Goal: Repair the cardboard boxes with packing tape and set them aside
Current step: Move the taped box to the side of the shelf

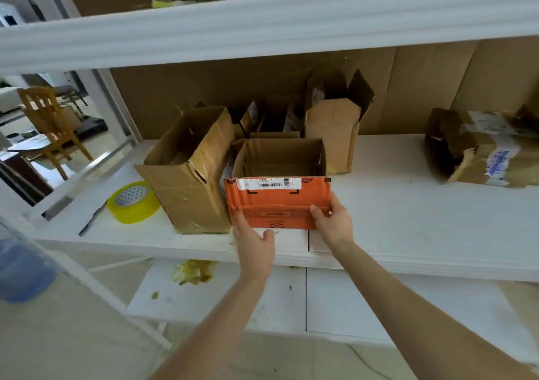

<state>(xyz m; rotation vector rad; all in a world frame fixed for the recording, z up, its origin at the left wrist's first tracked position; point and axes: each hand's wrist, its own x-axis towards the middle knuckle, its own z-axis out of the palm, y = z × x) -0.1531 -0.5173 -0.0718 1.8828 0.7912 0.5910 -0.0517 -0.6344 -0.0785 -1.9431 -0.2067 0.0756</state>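
Note:
An open orange cardboard box (277, 201) with a white barcode label stands on the white shelf (408, 219), near its front edge. My left hand (254, 241) holds its lower left corner, fingers on the orange face. My right hand (331, 219) grips its lower right corner, thumb on the front face. Left of the box, touching it, stands a taller open brown box (189, 175) patched with tape. A roll of yellowish packing tape (132, 201) lies flat further left on the shelf.
A dark thin tool (93, 219) lies by the tape roll. More open brown boxes (335, 129) stand behind; a torn box (478, 152) lies at the right. An upper shelf beam (262, 21) hangs overhead. Tape scraps (192, 271) litter the lower shelf. A wooden chair (49, 126) stands beyond the rack.

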